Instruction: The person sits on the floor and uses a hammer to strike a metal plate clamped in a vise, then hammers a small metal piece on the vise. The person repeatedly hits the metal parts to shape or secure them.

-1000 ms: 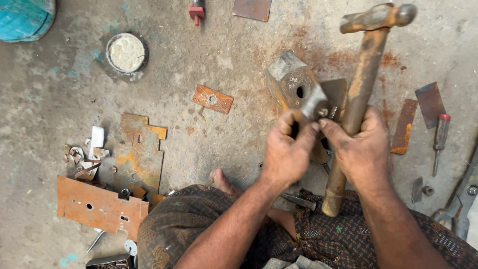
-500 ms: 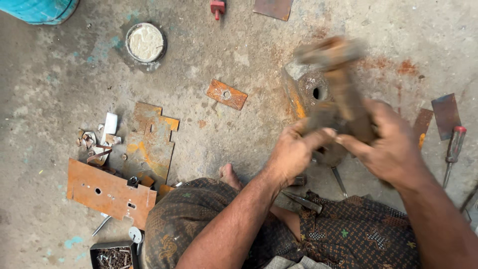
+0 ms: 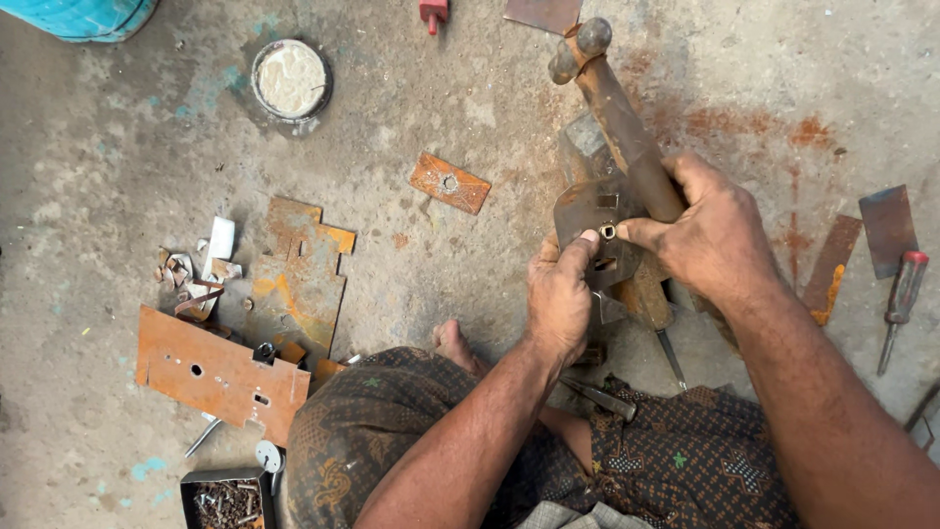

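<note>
A: How was the rusty hammer [image 3: 612, 108] seen?
B: Brown, blotched, lowered since before onto the metal plate [image 3: 597, 230] on the floor, clasped by the right hand [image 3: 710, 235].
A: And the left hand [image 3: 560, 294]?
B: Its grip was closed on the plate.

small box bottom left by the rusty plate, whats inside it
The small dark box holds a heap of small rusty metal bits, possibly screws or nails; they are too small to tell apart. Its lower part runs off the picture's edge, so the rest is unseen.

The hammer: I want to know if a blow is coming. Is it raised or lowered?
Lowered. The hammer lies along the rusty plate, gripped by the right hand; the left hand pinches a small part there.
</note>
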`<state>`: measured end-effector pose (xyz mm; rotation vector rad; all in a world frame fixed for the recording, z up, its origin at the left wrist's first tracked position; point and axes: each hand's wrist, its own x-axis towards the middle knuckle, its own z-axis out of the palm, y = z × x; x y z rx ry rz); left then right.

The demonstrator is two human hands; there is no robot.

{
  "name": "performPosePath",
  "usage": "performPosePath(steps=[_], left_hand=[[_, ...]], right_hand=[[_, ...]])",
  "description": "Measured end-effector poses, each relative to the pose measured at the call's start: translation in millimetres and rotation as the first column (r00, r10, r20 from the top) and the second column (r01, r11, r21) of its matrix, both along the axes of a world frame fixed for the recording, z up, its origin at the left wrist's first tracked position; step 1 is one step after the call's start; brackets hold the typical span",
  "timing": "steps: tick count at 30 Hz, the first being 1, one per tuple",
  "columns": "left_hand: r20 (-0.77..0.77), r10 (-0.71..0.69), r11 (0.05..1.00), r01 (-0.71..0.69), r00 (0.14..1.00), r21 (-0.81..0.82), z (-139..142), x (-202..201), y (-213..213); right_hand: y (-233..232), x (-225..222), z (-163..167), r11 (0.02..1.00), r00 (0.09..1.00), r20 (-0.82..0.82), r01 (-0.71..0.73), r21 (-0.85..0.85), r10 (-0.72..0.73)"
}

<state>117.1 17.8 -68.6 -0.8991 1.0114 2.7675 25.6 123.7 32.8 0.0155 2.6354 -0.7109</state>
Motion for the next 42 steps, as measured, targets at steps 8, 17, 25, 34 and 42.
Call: performPosePath(steps=[8,17,25,34,42], left_hand=[[-0.002,-0.073,0.997,0.073,0.997,0.038,-2.5,1.5,5.5],[0.162,-0.222,0.671,0.271,0.962,-0.69,24.4,0.7,-7.4],[0.171,-0.507,-0.079,0.152,0.845,-0.985,53.0,-17.3,-38.7],[0.375,-0.502,-0.117,0.368,0.78,-0.922,63.3,-28.0,-32.9],[0.414,-0.482,-0.178,0.377,0.772,-0.909,55.7,-29.7,-28.6]], right_hand=[[-3.3,-3.0,-1.1,0.997,0.991,0.11,0.078,0.02,-0.079],[2.3,-7.7,-4.2,0.998,0.998,0.056,-0.042,0.046,0.039],[6.3,-8.9,-3.2,0.988,0.989,0.021,-0.146,0.051,0.145],[56.6,15.7,22.7,0.99,0.999,0.038,-0.013,0.139,0.008],[162.7,97.0,19.6,0.99,0.971,-0.209,-0.132,-0.059,0.117]])
